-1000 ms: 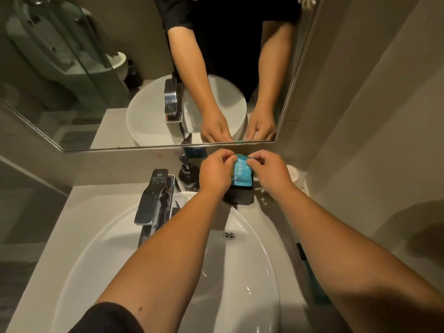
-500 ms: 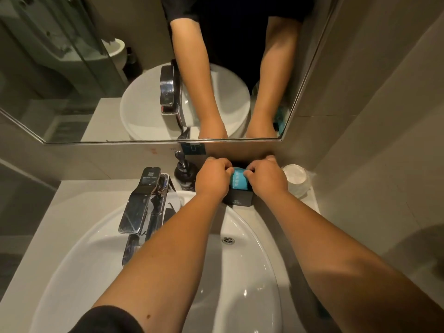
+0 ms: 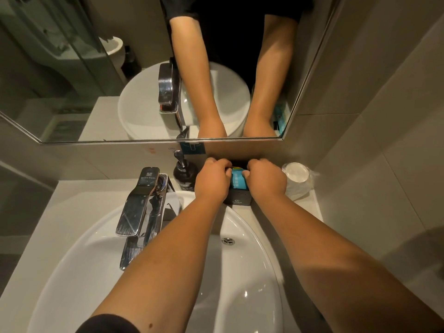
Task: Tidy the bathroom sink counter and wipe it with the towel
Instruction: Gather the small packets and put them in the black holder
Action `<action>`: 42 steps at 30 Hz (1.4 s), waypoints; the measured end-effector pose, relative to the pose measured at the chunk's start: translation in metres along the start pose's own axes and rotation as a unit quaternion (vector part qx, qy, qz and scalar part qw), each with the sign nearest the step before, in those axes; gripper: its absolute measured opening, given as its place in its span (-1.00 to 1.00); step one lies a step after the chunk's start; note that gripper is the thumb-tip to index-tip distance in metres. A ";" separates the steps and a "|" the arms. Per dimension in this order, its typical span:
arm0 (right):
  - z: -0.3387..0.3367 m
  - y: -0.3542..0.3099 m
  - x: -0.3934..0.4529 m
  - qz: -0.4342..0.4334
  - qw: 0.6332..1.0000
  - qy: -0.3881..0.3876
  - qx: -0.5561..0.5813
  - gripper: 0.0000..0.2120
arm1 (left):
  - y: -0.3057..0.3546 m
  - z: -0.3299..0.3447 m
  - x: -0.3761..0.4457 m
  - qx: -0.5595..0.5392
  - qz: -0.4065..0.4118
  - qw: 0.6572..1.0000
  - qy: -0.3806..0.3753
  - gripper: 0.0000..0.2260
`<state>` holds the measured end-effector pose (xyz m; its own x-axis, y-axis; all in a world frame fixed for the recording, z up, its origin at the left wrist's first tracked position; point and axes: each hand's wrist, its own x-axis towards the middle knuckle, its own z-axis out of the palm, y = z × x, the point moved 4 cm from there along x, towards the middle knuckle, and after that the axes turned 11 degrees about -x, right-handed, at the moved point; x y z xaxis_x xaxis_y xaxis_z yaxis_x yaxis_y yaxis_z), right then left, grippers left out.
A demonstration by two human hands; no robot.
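A light-blue packet point(image 3: 237, 180) stands in a small black box point(image 3: 237, 200) at the back of the counter, against the wall under the mirror. My left hand point(image 3: 212, 180) pinches the packet's left edge and my right hand point(image 3: 265, 179) pinches its right edge, both low over the box. The packet's lower part is hidden inside the box. A white oval sink point(image 3: 240, 280) lies below my forearms. No towel is in view.
A chrome faucet point(image 3: 140, 205) stands left of my arms. A dark soap pump bottle point(image 3: 183, 173) sits just left of my left hand. A plastic-wrapped white cup point(image 3: 296, 175) stands at the back right corner. The pale counter point(image 3: 69, 207) meets tiled walls at the right.
Both hands have lowered the blue packet from above the black box down into it, and less of the packet shows now. The view has tilted slightly down.
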<state>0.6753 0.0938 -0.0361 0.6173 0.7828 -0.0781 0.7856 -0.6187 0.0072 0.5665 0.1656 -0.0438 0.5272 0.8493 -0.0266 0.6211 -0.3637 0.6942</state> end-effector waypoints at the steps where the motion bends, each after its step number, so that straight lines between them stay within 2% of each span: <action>1: -0.001 0.001 -0.002 0.000 1.000 0.018 0.012 -0.73 | 0.000 0.000 -0.001 -0.003 0.000 1.000 0.004 -0.78; 3: -0.002 0.002 -0.004 0.002 0.998 0.044 0.036 -0.74 | 0.001 -0.001 -0.005 -0.012 0.000 1.000 0.016 -0.78; 7: -0.002 0.004 -0.004 0.008 0.997 0.045 0.057 -0.78 | 0.001 -0.003 -0.008 -0.042 -0.027 0.998 0.039 -0.82; 10: -0.003 0.005 -0.004 0.014 0.997 0.047 0.060 -0.80 | 0.000 -0.003 -0.011 -0.055 -0.054 0.996 0.039 -0.87; 17: -0.009 0.007 -0.007 0.000 0.996 0.057 0.068 -0.76 | 0.002 -0.002 -0.015 -0.038 -0.060 0.997 0.036 -0.85; 19: -0.013 0.013 -0.013 -0.001 0.992 0.072 0.102 -0.74 | 0.003 -0.004 -0.017 -0.034 -0.051 0.997 0.049 -0.81; 21: -0.020 0.026 -0.027 0.010 0.978 0.120 0.171 -0.75 | 0.002 -0.007 -0.025 -0.034 -0.037 0.997 0.066 -0.79; 24: -0.023 0.064 -0.066 0.079 0.949 0.165 0.258 -0.79 | -0.002 -0.009 -0.048 -0.002 -0.015 0.996 0.085 -0.81; 26: -0.007 0.094 -0.103 0.138 0.945 0.149 0.256 -0.81 | -0.009 -0.006 -0.069 0.044 -0.010 0.996 0.077 -0.77; 28: 0.016 0.117 -0.139 0.168 0.957 0.123 0.204 -0.84 | -0.017 0.001 -0.087 0.117 0.007 0.993 0.021 -0.65; 31: 0.045 0.122 -0.171 0.141 0.987 0.058 0.054 -0.88 | -0.027 0.007 -0.098 0.192 0.024 0.980 -0.051 -0.48; 34: 0.071 0.120 -0.185 0.106 0.991 0.014 -0.074 -0.70 | -0.027 0.006 -0.100 0.203 0.042 0.976 -0.063 -0.44; 37: 0.092 0.127 -0.192 0.124 0.988 -0.050 -0.080 -0.66 | -0.028 0.006 -0.101 0.201 0.048 0.976 -0.065 -0.44; 42: 0.070 0.128 -0.192 0.173 0.984 -0.052 -0.001 -0.67 | -0.029 0.007 -0.101 0.199 0.052 0.976 -0.066 -0.44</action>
<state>0.6543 -0.1398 -0.0899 0.8401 0.5147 -0.1713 0.5295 -0.8466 0.0535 0.4988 0.0878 -0.0663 0.6535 0.7526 -0.0811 0.7224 -0.5881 0.3638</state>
